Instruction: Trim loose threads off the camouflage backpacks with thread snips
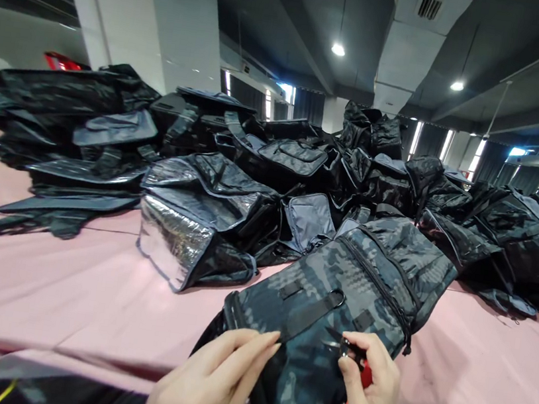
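A dark camouflage backpack (332, 291) lies slanted in front of me, its lower end toward me. A black webbing strap (309, 318) with a round metal ring (337, 298) runs across its panel. My left hand (215, 375) is closed in a pinch at the strap's lower end; whatever lies between the fingertips is too small to make out. In my right hand (373, 390) I grip small thread snips (345, 348) with a red handle. Their blades are parted and point left, just over the fabric beside the strap. My palm hides part of the handle.
A pink-covered table (85, 296) bears the bags. Beyond the backpack stands an open bag with a silvery side (174, 235). Piles of dark bags (83, 102) rise at the left, and more bags (521, 231) crowd the back and right. The table's front edge runs below my hands.
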{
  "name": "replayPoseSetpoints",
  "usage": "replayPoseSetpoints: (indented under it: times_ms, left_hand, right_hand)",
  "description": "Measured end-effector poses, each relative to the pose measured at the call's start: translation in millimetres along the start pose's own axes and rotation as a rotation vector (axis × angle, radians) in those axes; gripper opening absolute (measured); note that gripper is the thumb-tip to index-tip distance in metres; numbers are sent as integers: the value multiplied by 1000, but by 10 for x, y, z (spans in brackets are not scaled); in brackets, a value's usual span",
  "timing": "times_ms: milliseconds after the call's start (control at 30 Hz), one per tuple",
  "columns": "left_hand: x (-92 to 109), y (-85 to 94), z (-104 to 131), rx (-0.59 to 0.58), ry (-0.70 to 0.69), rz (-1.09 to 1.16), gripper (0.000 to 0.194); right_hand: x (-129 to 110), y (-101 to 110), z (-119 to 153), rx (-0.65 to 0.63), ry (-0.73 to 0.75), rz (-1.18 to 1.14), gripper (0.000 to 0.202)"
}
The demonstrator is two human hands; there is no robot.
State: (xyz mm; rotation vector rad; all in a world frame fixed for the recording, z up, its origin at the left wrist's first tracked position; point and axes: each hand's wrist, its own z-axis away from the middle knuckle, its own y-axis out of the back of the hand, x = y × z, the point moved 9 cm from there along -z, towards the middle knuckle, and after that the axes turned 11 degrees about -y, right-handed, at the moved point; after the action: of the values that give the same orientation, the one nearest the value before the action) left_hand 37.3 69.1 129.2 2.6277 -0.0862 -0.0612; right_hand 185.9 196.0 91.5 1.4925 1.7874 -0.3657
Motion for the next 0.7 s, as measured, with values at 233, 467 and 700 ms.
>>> replayPoseSetpoints:
  times_ms: [233, 467, 700]
  left_hand:
    - [-47, -359, -178, -349, 43, -111, 33]
    - [-275, -617, -87, -546, 210, -28, 32]
    - [-403, -451, 7, -311, 338, 426, 28]
  right_hand:
    - [-38, -26, -3, -11, -3, 28, 21]
    - [-52, -27, -3, -12, -10, 14, 22]
    - [-43, -41, -21, -30, -47, 6, 18]
